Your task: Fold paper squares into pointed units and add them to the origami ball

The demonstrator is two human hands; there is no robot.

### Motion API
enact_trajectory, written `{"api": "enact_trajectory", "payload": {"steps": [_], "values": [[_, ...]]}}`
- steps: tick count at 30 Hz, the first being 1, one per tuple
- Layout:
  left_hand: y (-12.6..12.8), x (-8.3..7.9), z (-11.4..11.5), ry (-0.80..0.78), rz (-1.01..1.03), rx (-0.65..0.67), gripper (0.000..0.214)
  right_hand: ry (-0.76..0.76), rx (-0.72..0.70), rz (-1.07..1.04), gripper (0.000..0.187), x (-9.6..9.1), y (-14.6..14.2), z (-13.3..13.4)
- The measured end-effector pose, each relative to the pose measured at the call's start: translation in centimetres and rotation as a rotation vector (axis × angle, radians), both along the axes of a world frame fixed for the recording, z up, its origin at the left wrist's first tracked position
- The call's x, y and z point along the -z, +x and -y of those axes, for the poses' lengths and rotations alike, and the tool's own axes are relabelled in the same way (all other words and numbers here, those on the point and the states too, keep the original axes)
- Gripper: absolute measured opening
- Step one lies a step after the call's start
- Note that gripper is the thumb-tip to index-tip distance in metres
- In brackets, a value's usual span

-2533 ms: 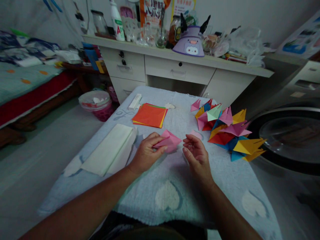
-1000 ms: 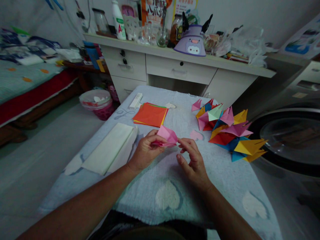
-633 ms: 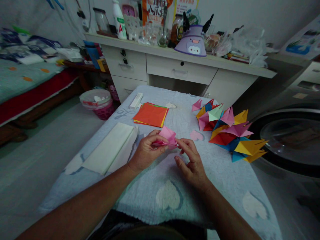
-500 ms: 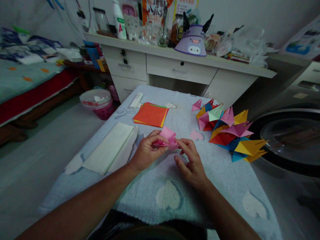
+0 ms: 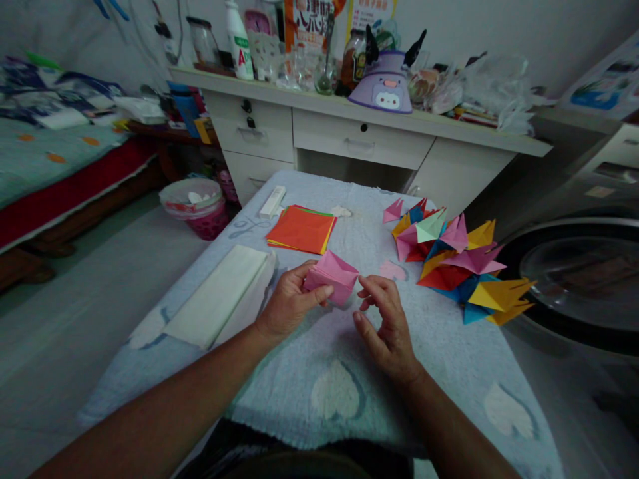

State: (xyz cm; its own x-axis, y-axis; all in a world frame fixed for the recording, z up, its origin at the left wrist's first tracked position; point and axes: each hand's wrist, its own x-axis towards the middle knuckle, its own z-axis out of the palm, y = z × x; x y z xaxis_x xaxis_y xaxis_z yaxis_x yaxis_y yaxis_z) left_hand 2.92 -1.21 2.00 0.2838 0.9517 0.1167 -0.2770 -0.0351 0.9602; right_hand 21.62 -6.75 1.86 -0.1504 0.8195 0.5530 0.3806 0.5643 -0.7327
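Between the thumb and fingers of my left hand [image 5: 290, 297] is a pink sheet of origami paper [image 5: 335, 274], folded into a small square with layered flaps. It is held above the cloth-covered table. My right hand [image 5: 385, 321] is just right of the paper, its index fingertip close to the paper's right corner; whether they touch I cannot tell. The thumb and fingers of that hand are apart. Beyond the paper lies a stack of square coloured sheets [image 5: 302, 229], red-orange on top. Folded paper cranes [image 5: 454, 263] in several colours are grouped on the right.
A folded pale cloth or paper [image 5: 219, 293] rests on the table [image 5: 279, 386] at left, and a small white box [image 5: 272, 201] near the far edge. Behind stands a white desk [image 5: 359, 136] with jars and a purple hat [image 5: 383, 83]. A pink bin [image 5: 200, 213] is left, a washing machine [image 5: 574, 279] right.
The pink paper has turned and opened out, now showing a flat square face. My right fingers have moved slightly right, away from its edge. My left hand keeps its hold.
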Motion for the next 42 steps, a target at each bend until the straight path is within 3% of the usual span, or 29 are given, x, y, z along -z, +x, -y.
{"api": "enact_trajectory", "payload": {"steps": [25, 34, 42], "values": [[-0.1, 0.5, -0.1, -0.111, 0.061, 0.062, 0.023, -0.008, 0.002, 0.021, 0.055, 0.0, 0.1, 0.2], [-0.1, 0.0, 0.0, -0.058, 0.054, 0.084, 0.022, -0.041, -0.04, 0.007, 0.054, -0.1, 0.0, 0.1], [-0.4, -0.5, 0.2, 0.086, -0.055, 0.106, 0.018, -0.008, -0.042, 0.036, 0.052, 0.2, 0.1, -0.1]]}}
